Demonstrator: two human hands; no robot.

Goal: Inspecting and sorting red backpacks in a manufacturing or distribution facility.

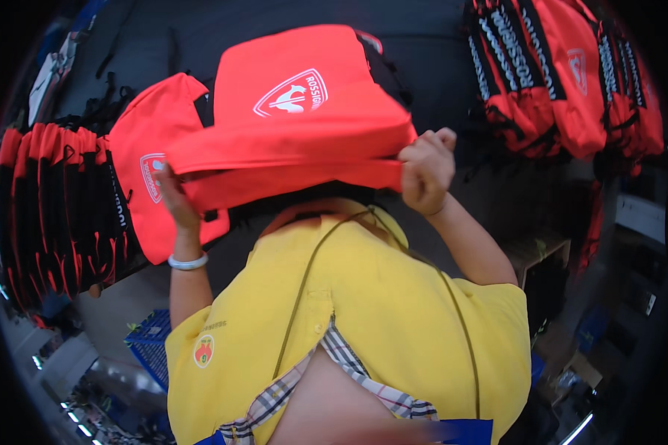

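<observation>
A bright red backpack (289, 137) with a white shield emblem lies on the dark table in front of me. Along its near side runs a long slit-like fold or opening. My right hand (427, 172) is closed on the near right corner, fingers curled round the fabric. At the near left end, my left hand (177, 199) grips the edge; its fingers lie against the fabric and its thumb is hidden. Partly under that end is a second red backpack (152, 141) with a similar emblem, just beside my left hand.
A row of red and black backpacks (59, 200) stands packed at the left. More red and black backpacks (542, 74) are stacked at the far right. A blue plastic crate (151, 343) sits below on the left. Black straps lie on the dark table (178, 30).
</observation>
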